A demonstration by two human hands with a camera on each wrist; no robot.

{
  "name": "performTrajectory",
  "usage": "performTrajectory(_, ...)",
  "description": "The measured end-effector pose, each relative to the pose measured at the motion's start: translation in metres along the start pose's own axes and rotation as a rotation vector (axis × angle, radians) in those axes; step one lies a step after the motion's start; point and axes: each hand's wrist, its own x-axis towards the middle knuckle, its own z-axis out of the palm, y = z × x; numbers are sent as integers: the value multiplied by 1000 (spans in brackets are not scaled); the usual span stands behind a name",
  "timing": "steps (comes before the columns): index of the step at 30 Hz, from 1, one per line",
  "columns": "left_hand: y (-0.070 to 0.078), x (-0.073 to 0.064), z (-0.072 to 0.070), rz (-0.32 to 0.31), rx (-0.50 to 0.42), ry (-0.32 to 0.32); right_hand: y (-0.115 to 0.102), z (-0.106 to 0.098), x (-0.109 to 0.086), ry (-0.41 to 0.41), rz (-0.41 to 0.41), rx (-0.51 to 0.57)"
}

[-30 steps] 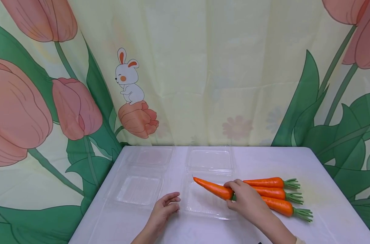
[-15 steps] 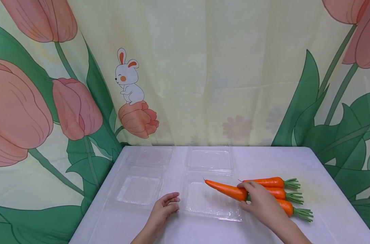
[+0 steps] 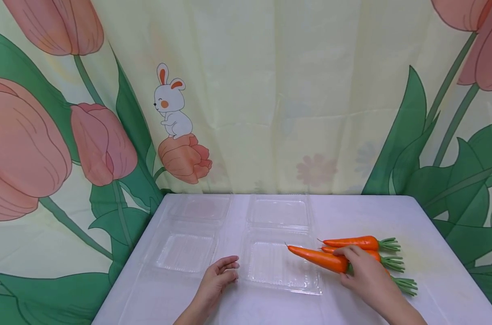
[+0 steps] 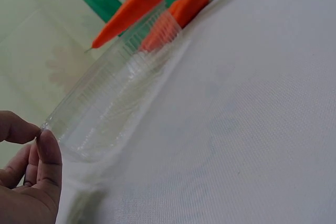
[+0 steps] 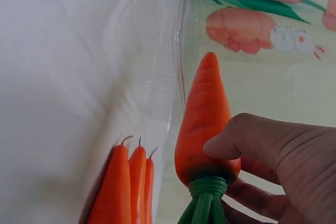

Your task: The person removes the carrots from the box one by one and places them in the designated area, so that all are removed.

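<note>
My right hand (image 3: pixel 369 273) grips an orange carrot (image 3: pixel 319 258) near its green top, fingers on one side and thumb on the other. The carrot is raised, its thin tip pointing left over the right part of a clear plastic clamshell box (image 3: pixel 284 291). In the left wrist view, thumb and forefinger of my left hand (image 4: pixel 31 166) pinch that box's rim (image 4: pixel 50 124). The box lies with its lid (image 3: pixel 279 212) folded back. On the table to the right, several more carrots (image 5: pixel 113 192) lie side by side, partly hidden behind my right hand in the head view.
A second clear clamshell box (image 3: pixel 185 253) lies unfolded on the left half of the white table (image 3: pixel 335 307). Behind the table's back edge hangs a curtain (image 3: pixel 237 90) printed with tulips and a rabbit.
My right hand has carried the carrot rightward, from above the box's middle toward the other carrots. My left hand has stayed at the box's left side.
</note>
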Motion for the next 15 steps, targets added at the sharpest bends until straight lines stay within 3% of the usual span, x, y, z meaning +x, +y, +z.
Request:
performTrajectory(7, 0, 0, 0, 0, -8, -2, 21, -4, -6, -1, 44, 5)
performTrajectory(15, 0, 2, -2, 15, -7, -7, 52, -11, -11, -108, 126, -1)
